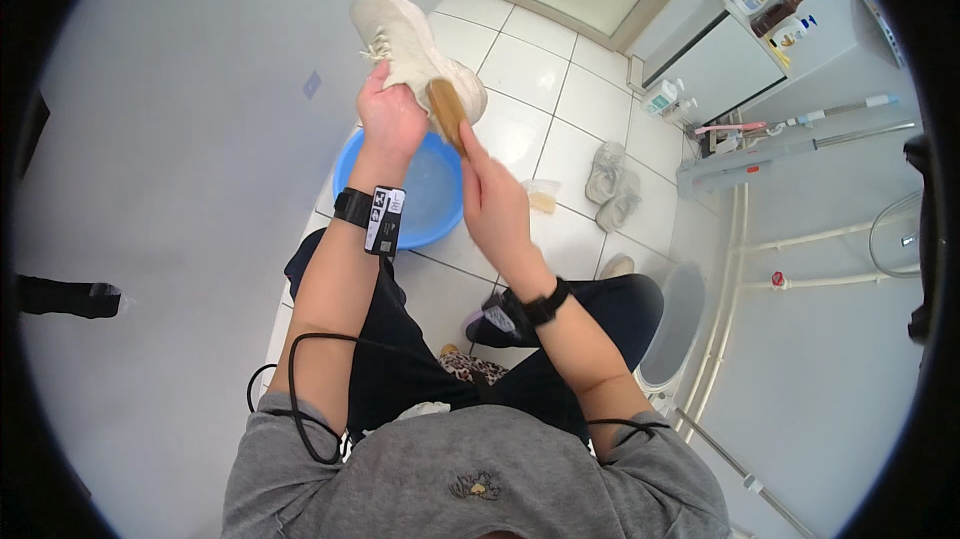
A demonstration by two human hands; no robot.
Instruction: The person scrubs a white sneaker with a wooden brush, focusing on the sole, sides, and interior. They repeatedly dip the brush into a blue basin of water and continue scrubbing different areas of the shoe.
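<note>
A cream lace-up sneaker [401, 29] is held up by my left hand [394, 115], its toe pointing to the upper left and the fingers mostly hidden by the shoe. My right hand [495, 198] grips a wooden-backed brush [448, 110], which lies against the heel part of the sneaker; its bristles are mostly hidden. Below both hands, a round blue plastic basin [431, 194] holds water and stands on the tiled floor.
A pair of pale sneakers [613, 186] and a bar of soap on a plastic wrapper [541, 200] lie on the tiles to the right. A grey bucket [675, 329] stands by my right knee. Pump bottles [661, 96] and mop poles line the right wall.
</note>
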